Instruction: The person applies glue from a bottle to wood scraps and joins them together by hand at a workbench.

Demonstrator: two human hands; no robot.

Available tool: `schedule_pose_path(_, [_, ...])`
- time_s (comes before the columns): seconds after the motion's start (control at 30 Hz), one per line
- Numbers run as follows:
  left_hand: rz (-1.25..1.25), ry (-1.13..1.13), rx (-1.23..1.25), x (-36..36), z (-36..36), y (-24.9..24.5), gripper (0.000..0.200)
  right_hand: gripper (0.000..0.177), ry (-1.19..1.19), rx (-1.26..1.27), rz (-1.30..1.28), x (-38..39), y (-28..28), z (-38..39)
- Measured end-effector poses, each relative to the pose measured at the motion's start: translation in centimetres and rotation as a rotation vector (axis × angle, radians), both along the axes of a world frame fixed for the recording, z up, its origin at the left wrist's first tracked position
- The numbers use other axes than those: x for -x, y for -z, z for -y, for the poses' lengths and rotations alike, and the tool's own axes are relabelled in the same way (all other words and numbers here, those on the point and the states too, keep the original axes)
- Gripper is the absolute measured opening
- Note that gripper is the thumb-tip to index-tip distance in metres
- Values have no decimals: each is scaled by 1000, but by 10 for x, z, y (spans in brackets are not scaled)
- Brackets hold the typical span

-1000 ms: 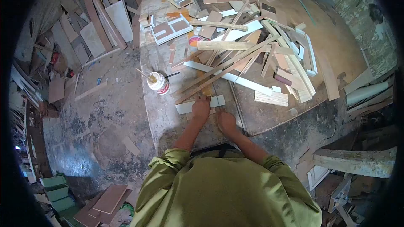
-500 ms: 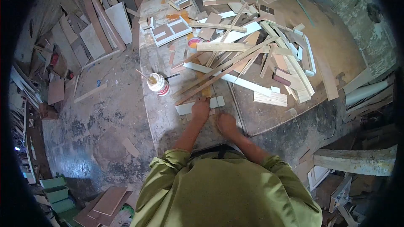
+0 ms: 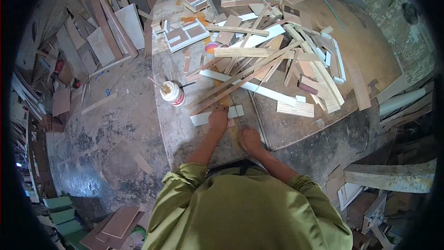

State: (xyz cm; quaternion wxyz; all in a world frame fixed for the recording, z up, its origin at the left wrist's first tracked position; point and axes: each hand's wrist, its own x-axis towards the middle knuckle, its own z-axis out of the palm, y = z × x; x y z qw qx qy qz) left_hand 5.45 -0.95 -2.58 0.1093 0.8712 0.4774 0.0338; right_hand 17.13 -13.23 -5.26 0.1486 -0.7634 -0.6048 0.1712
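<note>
A short white strip of board (image 3: 200, 119) lies across the near part of the worktable. My left hand (image 3: 218, 120) is closed over its middle and holds it down, fingers curled past the far edge. A small piece of bare wood (image 3: 231, 123) shows beneath the strip. To the right and nearer my body, my right hand (image 3: 250, 140) is closed in a fist. A thin dark line runs from near that fist to the strip's right part; what the fist grips is too small to make out.
A white tub (image 3: 174, 95) with a brush stands to the left. Beyond my hands lie piled wooden strips (image 3: 259, 74), a long white board (image 3: 252, 84) and a white divided frame (image 3: 187, 35). Wood panels (image 3: 127, 25) lean at the back left. A curved beam (image 3: 393, 177) is at the right.
The view has shifted slightly, so the table's things sit a little further left. My right hand has drawn back very slightly from the strip; my left hand keeps its hold.
</note>
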Motion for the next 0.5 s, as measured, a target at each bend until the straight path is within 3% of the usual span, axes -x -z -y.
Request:
schedule_pose_path(0.07, [24, 9, 0, 0, 2, -6, 48, 23, -36, 73, 34, 3, -19, -3])
schedule_pose_path(0.27, [-5, -11, 77, 0, 3, -15, 51, 25, 94, 39, -18, 5, -8, -50])
schedule_pose_path(0.5, [-3, 19, -82, 0, -2, -3, 44, 24, 4, 22, -52, 10, -12, -2])
